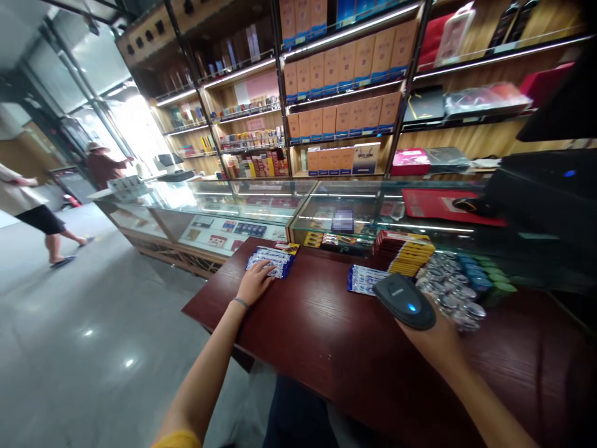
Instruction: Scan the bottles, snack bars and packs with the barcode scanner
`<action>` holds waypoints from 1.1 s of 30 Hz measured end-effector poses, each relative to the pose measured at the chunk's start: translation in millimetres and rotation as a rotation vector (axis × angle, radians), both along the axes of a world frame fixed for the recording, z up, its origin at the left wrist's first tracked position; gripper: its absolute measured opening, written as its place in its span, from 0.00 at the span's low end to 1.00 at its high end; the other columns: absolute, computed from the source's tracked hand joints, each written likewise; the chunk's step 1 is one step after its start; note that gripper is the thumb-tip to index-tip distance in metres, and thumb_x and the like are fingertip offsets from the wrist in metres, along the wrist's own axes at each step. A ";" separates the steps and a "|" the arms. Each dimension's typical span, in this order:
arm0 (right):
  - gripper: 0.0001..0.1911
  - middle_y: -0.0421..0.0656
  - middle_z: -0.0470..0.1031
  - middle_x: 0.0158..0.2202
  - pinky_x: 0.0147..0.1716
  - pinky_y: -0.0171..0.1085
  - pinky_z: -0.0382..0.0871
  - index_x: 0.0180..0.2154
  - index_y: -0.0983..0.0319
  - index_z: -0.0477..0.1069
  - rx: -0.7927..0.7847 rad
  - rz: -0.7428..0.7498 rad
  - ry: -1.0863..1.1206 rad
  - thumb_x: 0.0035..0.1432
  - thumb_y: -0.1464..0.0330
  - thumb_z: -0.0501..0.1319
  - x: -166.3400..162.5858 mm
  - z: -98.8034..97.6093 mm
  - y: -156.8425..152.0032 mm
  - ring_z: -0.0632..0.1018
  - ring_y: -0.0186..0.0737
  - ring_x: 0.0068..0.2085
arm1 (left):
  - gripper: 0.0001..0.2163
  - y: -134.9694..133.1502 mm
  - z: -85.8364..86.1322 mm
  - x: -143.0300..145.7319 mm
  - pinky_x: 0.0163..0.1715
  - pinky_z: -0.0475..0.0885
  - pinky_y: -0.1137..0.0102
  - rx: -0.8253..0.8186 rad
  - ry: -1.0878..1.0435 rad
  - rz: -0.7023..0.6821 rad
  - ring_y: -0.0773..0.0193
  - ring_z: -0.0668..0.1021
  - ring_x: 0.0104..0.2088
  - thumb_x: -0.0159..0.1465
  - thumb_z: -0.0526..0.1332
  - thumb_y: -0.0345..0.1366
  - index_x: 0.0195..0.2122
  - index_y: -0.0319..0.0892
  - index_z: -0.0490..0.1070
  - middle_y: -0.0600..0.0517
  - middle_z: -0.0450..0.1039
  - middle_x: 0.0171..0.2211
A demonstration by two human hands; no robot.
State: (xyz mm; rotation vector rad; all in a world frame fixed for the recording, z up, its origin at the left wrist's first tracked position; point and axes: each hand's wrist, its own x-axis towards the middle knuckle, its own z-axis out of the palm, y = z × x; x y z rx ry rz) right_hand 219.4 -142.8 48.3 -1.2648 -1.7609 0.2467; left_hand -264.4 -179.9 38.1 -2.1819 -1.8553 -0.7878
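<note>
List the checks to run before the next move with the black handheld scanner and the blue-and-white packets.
1. Right hand grips the black handheld scanner: ok.
2. Scanner's blue light lit: ok.
3. Left hand lies on the blue-and-white packets: ok.
4. Scanner held over those packets: not ok; it is well apart from them, beside a separate blue-and-white packet.
5. Barcode on the packets facing up: cannot tell.
6. Dark wooden counter bare between the hands: ok.

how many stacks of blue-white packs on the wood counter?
2. Corner stack under the left hand; second stack just left of the scanner in the right hand. More may be hidden behind the scanner.
</note>
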 end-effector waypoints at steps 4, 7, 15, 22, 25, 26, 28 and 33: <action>0.22 0.47 0.84 0.38 0.32 0.44 0.74 0.52 0.56 0.71 0.041 0.044 -0.120 0.57 0.57 0.62 -4.3 -5.3 -2.5 0.85 0.56 0.35 | 0.16 -14.2 -4.6 -26.0 0.63 0.71 0.52 -0.007 0.024 0.084 0.49 0.75 0.61 0.71 0.62 0.38 0.58 0.49 0.76 0.43 0.74 0.60; 0.23 0.48 0.83 0.39 0.31 0.44 0.73 0.54 0.57 0.69 0.074 0.078 -0.176 0.59 0.57 0.61 -3.6 -8.7 -1.3 0.85 0.56 0.34 | 0.16 -15.4 -8.8 -38.0 0.64 0.70 0.51 -0.026 0.010 0.103 0.49 0.74 0.62 0.71 0.61 0.37 0.59 0.49 0.76 0.43 0.73 0.62; 0.23 0.46 0.83 0.37 0.28 0.43 0.73 0.53 0.56 0.71 0.066 0.064 -0.193 0.57 0.56 0.61 -0.3 -9.7 2.0 0.84 0.55 0.34 | 0.16 -5.2 -17.1 -48.9 0.63 0.70 0.51 -0.108 -0.021 0.122 0.50 0.75 0.59 0.71 0.60 0.36 0.59 0.48 0.77 0.43 0.76 0.58; 0.23 0.46 0.83 0.36 0.30 0.44 0.74 0.52 0.56 0.71 0.027 0.054 -0.181 0.55 0.57 0.63 -1.9 -6.4 -1.6 0.85 0.57 0.34 | 0.12 -9.0 -12.3 -45.4 0.57 0.73 0.56 -0.091 -0.004 0.079 0.51 0.78 0.52 0.72 0.61 0.38 0.51 0.47 0.81 0.44 0.78 0.50; 0.25 0.46 0.84 0.36 0.31 0.44 0.74 0.53 0.56 0.71 -0.011 0.030 -0.132 0.56 0.56 0.63 -5.2 -3.8 -6.3 0.85 0.56 0.34 | 0.12 -11.2 -7.5 -41.4 0.56 0.73 0.58 -0.102 -0.041 0.058 0.52 0.79 0.50 0.73 0.59 0.39 0.49 0.47 0.81 0.45 0.79 0.48; 0.25 0.47 0.84 0.37 0.32 0.44 0.74 0.54 0.56 0.71 -0.016 0.031 -0.120 0.55 0.56 0.63 -5.9 -2.8 -7.3 0.85 0.56 0.34 | 0.12 -11.9 -5.6 -39.3 0.56 0.73 0.58 -0.102 -0.063 0.058 0.53 0.79 0.50 0.73 0.58 0.40 0.48 0.47 0.82 0.45 0.80 0.48; 0.25 0.47 0.84 0.38 0.33 0.43 0.74 0.54 0.56 0.71 -0.022 0.029 -0.108 0.56 0.56 0.63 -6.4 -1.2 -8.4 0.85 0.55 0.35 | 0.13 -12.3 -1.2 -33.5 0.56 0.73 0.59 -0.101 -0.133 0.070 0.53 0.79 0.50 0.73 0.57 0.41 0.45 0.46 0.82 0.45 0.81 0.47; 0.21 0.46 0.83 0.35 0.34 0.43 0.74 0.51 0.57 0.72 -0.023 0.003 -0.074 0.57 0.57 0.62 -5.2 2.2 -7.6 0.84 0.53 0.35 | 0.16 -1.3 15.3 -1.9 0.46 0.75 0.65 -0.162 -0.464 0.116 0.55 0.82 0.42 0.71 0.57 0.47 0.42 0.43 0.81 0.47 0.83 0.39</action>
